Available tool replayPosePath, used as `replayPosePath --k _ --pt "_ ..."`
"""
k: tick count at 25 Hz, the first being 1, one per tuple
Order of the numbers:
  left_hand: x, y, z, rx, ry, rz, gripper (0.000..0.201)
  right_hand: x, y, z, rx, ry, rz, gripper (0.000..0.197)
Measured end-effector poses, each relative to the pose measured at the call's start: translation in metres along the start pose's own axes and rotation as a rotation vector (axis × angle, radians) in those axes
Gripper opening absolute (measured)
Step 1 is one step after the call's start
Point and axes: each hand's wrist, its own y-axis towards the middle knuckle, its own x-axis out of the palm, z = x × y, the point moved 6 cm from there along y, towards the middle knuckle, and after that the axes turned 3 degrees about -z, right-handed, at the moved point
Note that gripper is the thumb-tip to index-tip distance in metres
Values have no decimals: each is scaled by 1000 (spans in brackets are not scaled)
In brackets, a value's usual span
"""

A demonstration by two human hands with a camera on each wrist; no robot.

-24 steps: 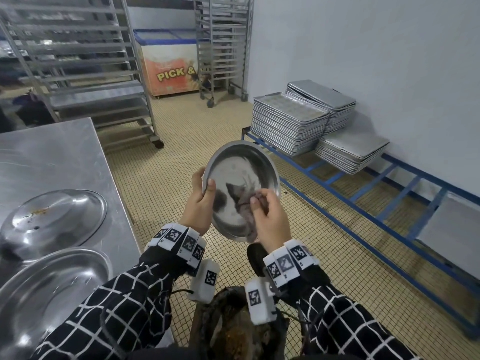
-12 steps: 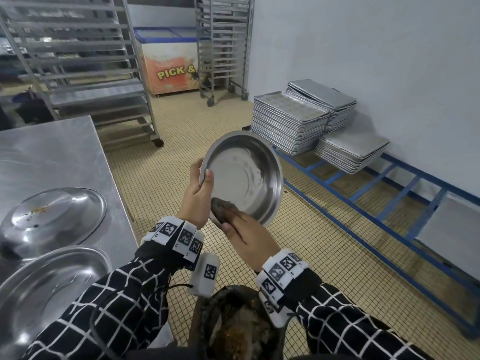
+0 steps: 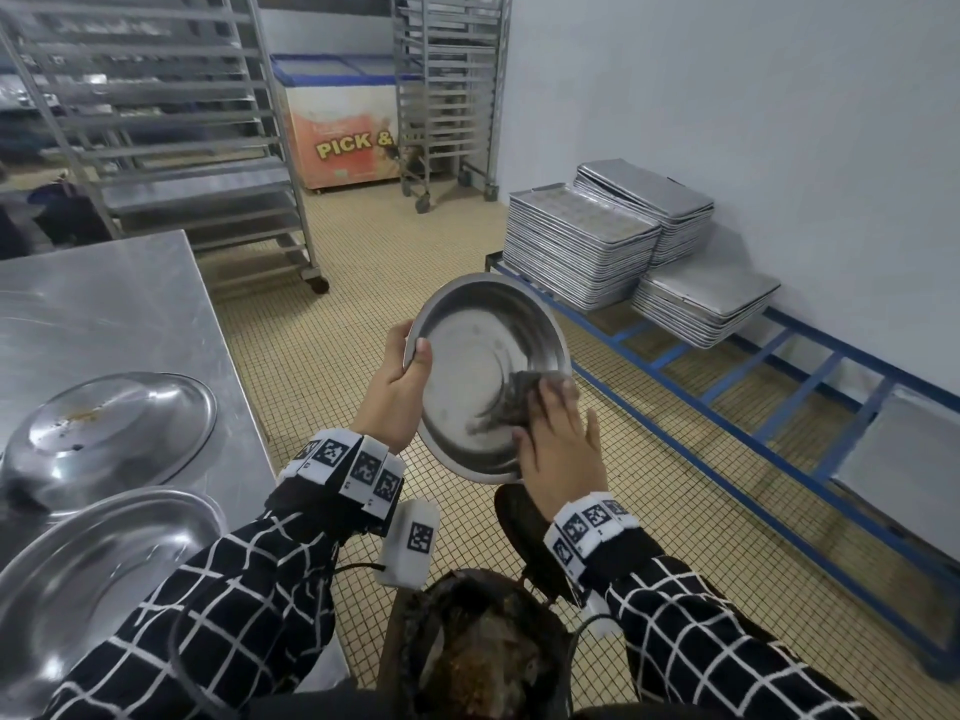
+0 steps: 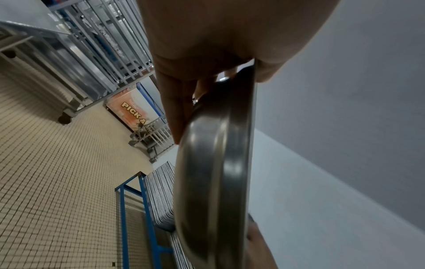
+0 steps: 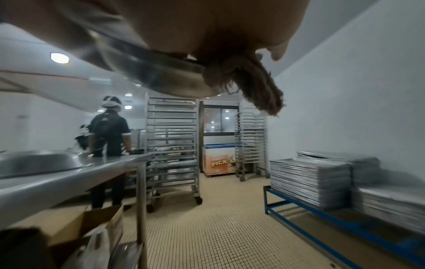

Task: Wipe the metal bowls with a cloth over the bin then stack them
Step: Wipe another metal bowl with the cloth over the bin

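Observation:
A round metal bowl (image 3: 483, 366) is held tilted on edge above the dark bin (image 3: 478, 646), its inside facing me. My left hand (image 3: 400, 392) grips its left rim, thumb inside and fingers behind; the left wrist view shows the bowl (image 4: 214, 182) edge-on below that hand (image 4: 207, 45). My right hand (image 3: 561, 439) holds a dark cloth (image 3: 524, 402) against the bowl's inner right wall. The frayed cloth (image 5: 253, 87) hangs past the bowl's rim (image 5: 149, 72) in the right wrist view. Two more bowls sit on the steel table (image 3: 104, 304): one upside down (image 3: 109, 433), one upright (image 3: 93, 579).
Stacks of flat metal trays (image 3: 582, 246) rest on a low blue rack (image 3: 779, 407) along the right wall. Wheeled tray racks (image 3: 182, 148) and a chest freezer (image 3: 343, 132) stand at the back. Another person (image 5: 108, 131) stands beyond the table. A cardboard box (image 5: 69, 223) lies under it.
My right hand has swept the cloth from the bowl's middle down to its lower left rim and then across to the right wall. The left hand keeps its grip on the rim.

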Motion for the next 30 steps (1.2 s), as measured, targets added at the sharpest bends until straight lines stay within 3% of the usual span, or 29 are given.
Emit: replayPosePath --k 6,10,12,15,19,21,27,30 --pt "2 -3 -19 -177 -98 -50 68 -34 19 31 152 525 213 59" --pt "-5 5 -50 -232 -121 -109 95 -45 19 51 332 748 140 21" --pt "-5 1 -42 -232 -153 -116 84 -41 14 53 353 775 87 15" --pt "-5 -6 -29 -179 -149 -84 46 -35 7 51 399 887 147 11" --pt "10 -20 -15 -90 -194 -112 61 -32 -1 38 539 1070 246 13" --pt "16 -22 -16 -74 -165 -109 63 -35 0 30 515 1113 285 15" --pt "-4 -13 -17 -80 -154 94 51 -39 0 23 383 971 200 23" --pt "-9 -14 -18 -75 -141 95 52 -36 -5 25 390 851 214 20"
